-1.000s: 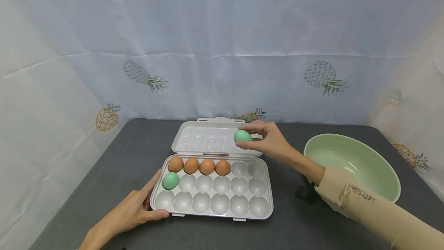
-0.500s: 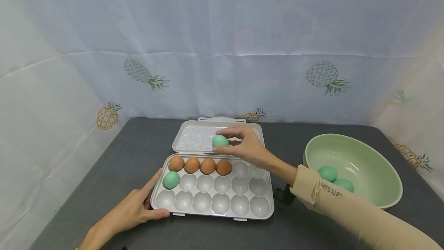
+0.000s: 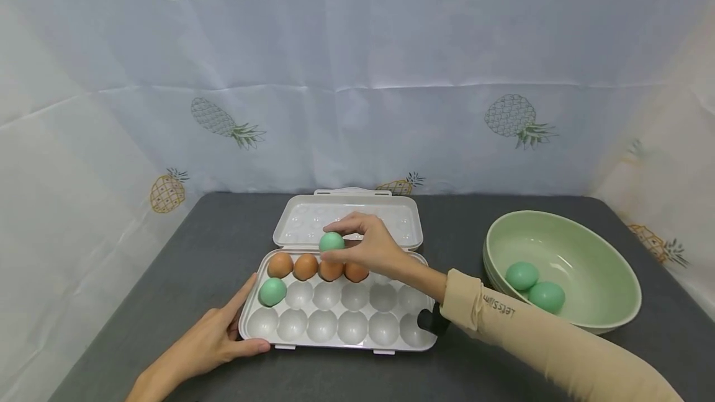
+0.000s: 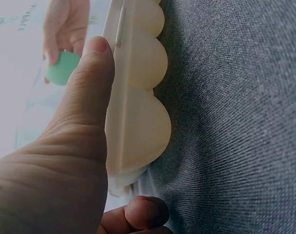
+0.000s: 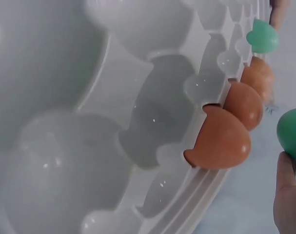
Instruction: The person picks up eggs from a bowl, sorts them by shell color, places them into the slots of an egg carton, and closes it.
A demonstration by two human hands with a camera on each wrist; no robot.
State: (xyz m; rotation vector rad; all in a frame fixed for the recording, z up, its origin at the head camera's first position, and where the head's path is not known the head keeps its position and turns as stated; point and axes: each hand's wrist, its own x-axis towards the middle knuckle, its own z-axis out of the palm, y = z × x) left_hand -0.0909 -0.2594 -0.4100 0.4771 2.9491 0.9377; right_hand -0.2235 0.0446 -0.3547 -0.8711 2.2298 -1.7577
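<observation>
My right hand (image 3: 368, 244) pinches a green egg (image 3: 332, 241) between thumb and fingertips, above the back row of the egg carton (image 3: 339, 347). That carton is white plastic, its lid (image 3: 410, 216) folded back. Several brown eggs (image 3: 280, 265) fill the left part of the back row, two partly hidden by the right hand. Another green egg (image 3: 272, 292) sits at the left end of the middle row. My left hand (image 3: 209, 334) holds the carton's front left corner; in the left wrist view its thumb (image 4: 89, 92) lies along the rim, fingers curled below.
A light green oval bowl (image 3: 603, 265) stands to the right with two green eggs (image 3: 522, 275) in it. The dark grey tabletop (image 3: 234, 234) ends at a hanging pineapple-print cloth (image 3: 346, 141). A black strap piece (image 3: 433, 320) shows under the right wrist.
The right hand has carried the green egg leftward and slightly down, from over the lid's right side to the back row. Its arm has uncovered the eggs in the bowl. The left hand stays put.
</observation>
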